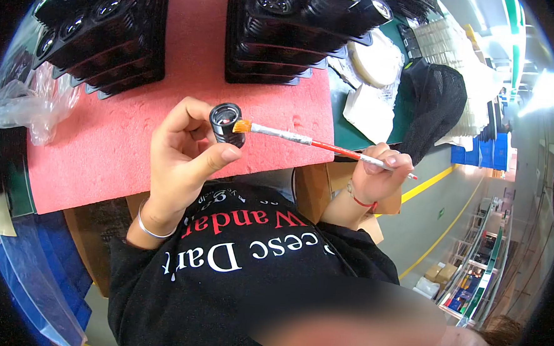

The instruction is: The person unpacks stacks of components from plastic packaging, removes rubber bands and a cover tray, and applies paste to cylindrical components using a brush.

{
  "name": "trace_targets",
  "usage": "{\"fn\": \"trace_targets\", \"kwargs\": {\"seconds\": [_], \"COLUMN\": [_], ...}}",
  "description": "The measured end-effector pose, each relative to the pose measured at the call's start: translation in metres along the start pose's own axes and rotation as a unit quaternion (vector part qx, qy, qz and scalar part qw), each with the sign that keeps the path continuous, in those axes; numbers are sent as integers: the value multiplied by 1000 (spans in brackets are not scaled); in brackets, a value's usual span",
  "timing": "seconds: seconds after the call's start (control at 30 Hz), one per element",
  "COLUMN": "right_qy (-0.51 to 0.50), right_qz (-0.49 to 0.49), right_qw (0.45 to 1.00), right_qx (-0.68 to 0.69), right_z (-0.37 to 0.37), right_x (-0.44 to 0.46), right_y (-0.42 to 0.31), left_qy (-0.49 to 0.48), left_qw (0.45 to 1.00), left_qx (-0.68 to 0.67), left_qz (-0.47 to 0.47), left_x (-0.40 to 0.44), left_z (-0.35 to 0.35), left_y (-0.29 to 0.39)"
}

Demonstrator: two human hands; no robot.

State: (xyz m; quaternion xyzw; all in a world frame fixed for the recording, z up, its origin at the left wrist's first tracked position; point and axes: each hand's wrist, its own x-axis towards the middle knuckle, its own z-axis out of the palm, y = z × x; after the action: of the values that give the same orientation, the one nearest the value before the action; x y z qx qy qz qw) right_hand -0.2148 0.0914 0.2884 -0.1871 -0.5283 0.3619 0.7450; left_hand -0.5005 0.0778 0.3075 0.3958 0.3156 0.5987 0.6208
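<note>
My left hand pinches a small black lens barrel between thumb and fingers, its glass end tilted up. My right hand grips the rear of a thin paintbrush with a red and whitish handle. The brush's orange-brown bristles touch or overlap the rim of the lens barrel; exact contact is hard to tell. Both hands are above the near part of a pink foam mat.
Stacks of black plastic trays holding lens parts stand at the back, with another tray stack at left. A clear plastic bag lies far left. Right of the mat are a white block and black mesh cloth.
</note>
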Motion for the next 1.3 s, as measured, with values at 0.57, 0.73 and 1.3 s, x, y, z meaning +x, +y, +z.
{"fn": "trace_targets", "kwargs": {"seconds": [0.57,0.73,1.3], "right_qy": [17,41,82], "right_qz": [42,48,90], "right_qw": [998,998,981], "right_qx": [-36,-24,150], "right_z": [-6,-9,-17], "right_x": [-2,-5,-8], "right_y": [-3,-3,6], "left_qy": [-45,-71,16], "left_qw": [999,997,999], "left_qx": [23,20,20], "left_qz": [-18,-22,33], "left_x": [-3,-4,-13], "left_z": [-3,-3,-1], "left_y": [-1,1,11]}}
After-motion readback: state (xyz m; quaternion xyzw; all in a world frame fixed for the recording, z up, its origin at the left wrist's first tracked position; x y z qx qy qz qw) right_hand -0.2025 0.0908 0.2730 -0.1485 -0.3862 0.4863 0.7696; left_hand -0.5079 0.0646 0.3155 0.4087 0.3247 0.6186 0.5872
